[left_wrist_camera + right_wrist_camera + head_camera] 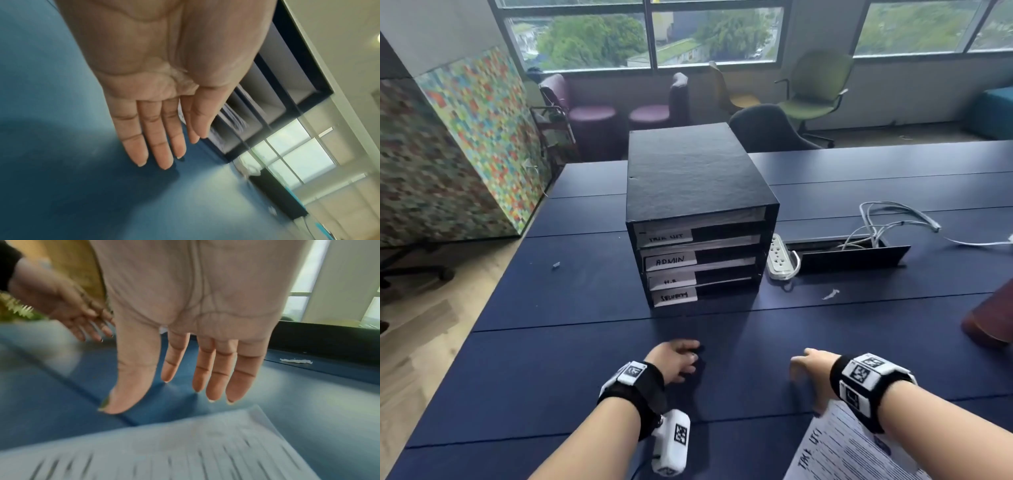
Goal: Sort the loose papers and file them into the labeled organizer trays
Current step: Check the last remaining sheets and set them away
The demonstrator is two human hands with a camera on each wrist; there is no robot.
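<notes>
A black organizer with several labelled trays stands mid-table, sheets lying in its slots; it also shows in the left wrist view. A stack of printed papers lies at the near right edge, blurred in the right wrist view. My left hand hovers palm down over the blue table in front of the organizer, fingers straight, holding nothing. My right hand hangs just beyond the papers' top corner, fingers straight and spread, empty.
A white power strip and an open cable slot with white cables lie right of the organizer. Small paper scraps dot the blue table. A reddish object sits at the right edge. Chairs stand behind.
</notes>
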